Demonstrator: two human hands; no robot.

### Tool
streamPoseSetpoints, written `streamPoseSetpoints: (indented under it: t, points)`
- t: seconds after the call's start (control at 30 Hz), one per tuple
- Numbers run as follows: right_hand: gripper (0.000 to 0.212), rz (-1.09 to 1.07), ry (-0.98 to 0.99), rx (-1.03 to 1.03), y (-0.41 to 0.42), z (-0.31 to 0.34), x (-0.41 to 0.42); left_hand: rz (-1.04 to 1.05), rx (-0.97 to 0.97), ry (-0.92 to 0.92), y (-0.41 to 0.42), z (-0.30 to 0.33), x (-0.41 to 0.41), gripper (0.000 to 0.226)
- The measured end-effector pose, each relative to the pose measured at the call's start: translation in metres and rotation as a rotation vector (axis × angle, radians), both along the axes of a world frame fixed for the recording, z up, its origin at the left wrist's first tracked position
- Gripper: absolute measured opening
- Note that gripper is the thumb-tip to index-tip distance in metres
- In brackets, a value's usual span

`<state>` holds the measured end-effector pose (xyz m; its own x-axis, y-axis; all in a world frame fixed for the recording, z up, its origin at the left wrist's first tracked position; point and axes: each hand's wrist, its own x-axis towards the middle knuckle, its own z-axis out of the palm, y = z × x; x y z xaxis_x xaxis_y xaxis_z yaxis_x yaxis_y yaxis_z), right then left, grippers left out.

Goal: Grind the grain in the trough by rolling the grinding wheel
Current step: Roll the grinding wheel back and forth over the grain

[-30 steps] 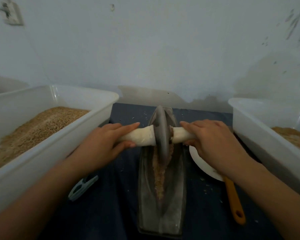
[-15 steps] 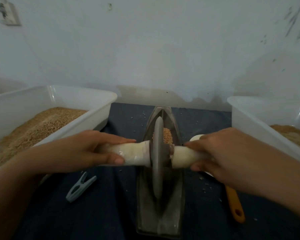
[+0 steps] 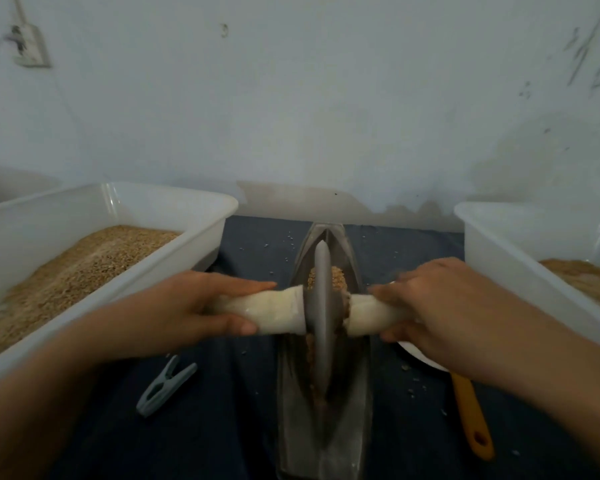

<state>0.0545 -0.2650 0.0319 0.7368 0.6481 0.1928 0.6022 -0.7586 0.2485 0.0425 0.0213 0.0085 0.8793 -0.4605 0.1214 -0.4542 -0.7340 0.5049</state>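
Dim, bluish light; soft focus, edges bowed.

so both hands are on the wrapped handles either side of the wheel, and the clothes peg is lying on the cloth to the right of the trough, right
Not quite. The clothes peg lies on the cloth to the left of the trough, near the left hand, as the head view shows. The rest holds: the left hand and right hand each grip a wrapped handle either side of the grinding wheel.
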Motion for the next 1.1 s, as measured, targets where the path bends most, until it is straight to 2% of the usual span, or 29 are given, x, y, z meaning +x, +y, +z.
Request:
streamPoseSetpoints:
  t: [0.07,0.17,0.27,0.37,0.43,0.5,0.6,0.77,0.83,0.93,1.03,1.1]
  points:
    - [0.040,0.045,0.052,-0.015,-0.003,0.011,-0.016,-0.107,-0.023,0.169,0.006,0.010,-0.007,0.047]
    - [0.045,0.056,0.070,0.002,-0.006,0.015,-0.025,-0.128,-0.008,0.210,0.008,0.014,-0.010,0.053]
    - [0.045,-0.009,0.035,0.072,-0.002,0.002,-0.007,-0.018,-0.016,0.030,-0.001,0.003,-0.002,0.044]
    - [0.050,-0.108,-0.084,0.122,0.003,-0.018,0.023,0.172,0.080,-0.245,-0.014,-0.015,0.011,0.052]
    - [0.053,-0.157,-0.147,0.166,0.002,-0.027,0.037,0.220,0.141,-0.406,-0.021,-0.024,0.018,0.058]
    - [0.054,-0.155,-0.135,0.170,0.000,-0.029,0.040,0.207,0.147,-0.425,-0.023,-0.025,0.020,0.058]
    - [0.049,-0.086,-0.059,0.085,0.000,-0.017,0.024,0.127,0.073,-0.258,-0.012,-0.016,0.013,0.057]
    - [0.038,0.032,0.068,-0.005,-0.005,0.011,-0.016,-0.142,-0.029,0.239,0.010,0.010,-0.006,0.050]
    - [0.040,0.043,0.058,-0.003,-0.005,0.012,-0.022,-0.161,-0.040,0.279,0.010,0.013,-0.007,0.052]
    - [0.041,-0.005,0.006,0.041,0.001,0.004,-0.010,-0.037,-0.017,0.133,0.003,0.005,-0.002,0.042]
    - [0.051,-0.114,-0.060,0.104,0.004,-0.016,0.018,0.168,0.043,-0.124,-0.013,-0.010,0.008,0.049]
    - [0.056,-0.164,-0.133,0.149,0.003,-0.028,0.033,0.233,0.101,-0.335,-0.022,-0.021,0.015,0.054]
